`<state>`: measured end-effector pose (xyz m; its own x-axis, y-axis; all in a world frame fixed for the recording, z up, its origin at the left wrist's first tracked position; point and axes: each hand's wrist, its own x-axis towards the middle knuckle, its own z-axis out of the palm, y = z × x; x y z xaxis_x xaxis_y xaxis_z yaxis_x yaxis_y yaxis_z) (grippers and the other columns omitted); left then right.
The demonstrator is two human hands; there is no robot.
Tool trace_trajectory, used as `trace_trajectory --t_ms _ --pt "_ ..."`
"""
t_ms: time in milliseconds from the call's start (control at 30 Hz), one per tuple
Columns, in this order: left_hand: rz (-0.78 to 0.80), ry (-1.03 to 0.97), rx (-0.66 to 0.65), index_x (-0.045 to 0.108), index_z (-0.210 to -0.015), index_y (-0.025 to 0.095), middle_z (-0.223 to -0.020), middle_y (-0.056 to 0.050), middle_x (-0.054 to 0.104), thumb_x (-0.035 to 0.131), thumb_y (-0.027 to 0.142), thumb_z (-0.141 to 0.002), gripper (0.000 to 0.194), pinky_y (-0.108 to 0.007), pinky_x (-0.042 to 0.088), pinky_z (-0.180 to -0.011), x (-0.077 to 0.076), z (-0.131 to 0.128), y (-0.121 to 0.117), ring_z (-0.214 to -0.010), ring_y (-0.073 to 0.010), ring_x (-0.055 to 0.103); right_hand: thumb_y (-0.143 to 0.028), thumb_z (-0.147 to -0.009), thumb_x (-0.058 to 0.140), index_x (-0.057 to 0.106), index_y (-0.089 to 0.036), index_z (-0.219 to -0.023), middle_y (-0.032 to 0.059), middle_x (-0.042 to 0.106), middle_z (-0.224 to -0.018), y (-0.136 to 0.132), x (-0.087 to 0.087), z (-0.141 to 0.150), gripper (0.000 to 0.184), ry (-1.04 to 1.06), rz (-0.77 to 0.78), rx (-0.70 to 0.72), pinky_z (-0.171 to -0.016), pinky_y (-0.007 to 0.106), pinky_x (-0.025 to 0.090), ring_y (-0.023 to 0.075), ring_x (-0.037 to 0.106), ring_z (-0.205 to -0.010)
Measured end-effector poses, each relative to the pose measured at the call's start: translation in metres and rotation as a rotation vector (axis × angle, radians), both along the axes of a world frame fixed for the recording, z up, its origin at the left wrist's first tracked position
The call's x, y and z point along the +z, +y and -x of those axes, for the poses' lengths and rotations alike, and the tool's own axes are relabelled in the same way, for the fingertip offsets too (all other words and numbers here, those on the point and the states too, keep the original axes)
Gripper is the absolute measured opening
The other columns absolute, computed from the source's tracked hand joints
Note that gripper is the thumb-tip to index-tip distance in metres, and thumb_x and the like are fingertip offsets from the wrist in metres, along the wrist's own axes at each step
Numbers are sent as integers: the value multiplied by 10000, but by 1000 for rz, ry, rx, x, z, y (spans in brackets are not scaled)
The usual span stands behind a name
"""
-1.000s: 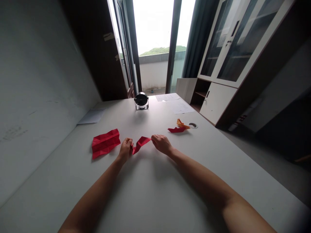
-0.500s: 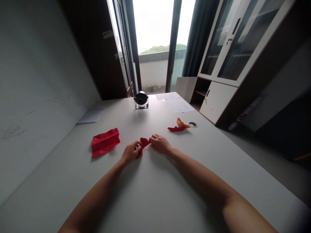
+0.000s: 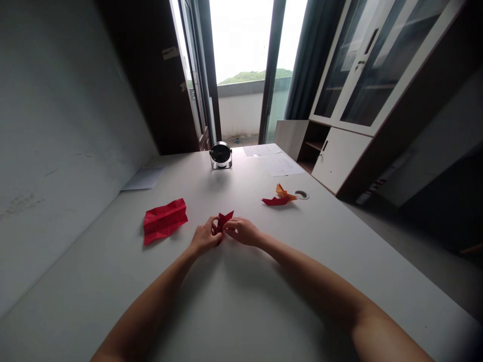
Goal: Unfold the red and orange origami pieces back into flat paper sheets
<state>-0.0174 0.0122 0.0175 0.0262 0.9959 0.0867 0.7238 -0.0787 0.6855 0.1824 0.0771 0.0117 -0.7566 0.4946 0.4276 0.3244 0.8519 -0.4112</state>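
Note:
Between my hands, at the middle of the white table (image 3: 234,291), is a small piece of folded red paper (image 3: 225,218) with pointed tips at its top. My left hand (image 3: 206,235) grips its left side between thumb and fingers. From the right, my right hand (image 3: 241,231) pinches the paper near its middle, and the fingers cover part of it. A creased red paper sheet (image 3: 165,221) lies to the left, apart from my hands. Off to the right sit a folded red paper boat (image 3: 275,201) and an orange folded paper piece (image 3: 284,192), touching each other.
A roll of white tape (image 3: 301,194) lies beside the orange piece. Farther back stands a round black device on a silver stand (image 3: 221,155). Paper sheets (image 3: 281,163) rest at the far right and another sheet (image 3: 142,178) by the left wall.
My right hand has moved left and slightly down, from the paper's right tip to nearer its middle. The red paper now shows upward points. My left hand keeps its hold.

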Motion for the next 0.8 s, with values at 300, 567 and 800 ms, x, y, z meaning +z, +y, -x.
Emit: trace_trajectory --t_ms 300,567,800 --pt "-108 36 -38 530 -1277 291 -808 31 672 670 279 -737 558 -281 461 -712 -5 -4 -1 -674 -168 636 -330 -846 618 712 -207 -760 7 659 -705 4 -7 3 177 -31 268 -252 -611 236 335 131 540 -646" --pt "-209 8 60 593 -1179 245 -1049 -63 609 674 290 -766 423 -324 488 -748 -16 -1 2 -824 -197 624 -168 -768 539 627 -189 -680 -16 616 -691 6 -7 4 126 248 378 -223 -601 228 355 115 480 -608" --pt "-234 -117 109 672 -1060 226 -1201 -113 563 633 364 -841 261 -402 495 -866 -17 7 7 -1130 -284 543 -313 -837 585 611 -178 -718 -12 582 -667 6 -6 5 181 501 647 -53 -616 246 403 129 491 -634"
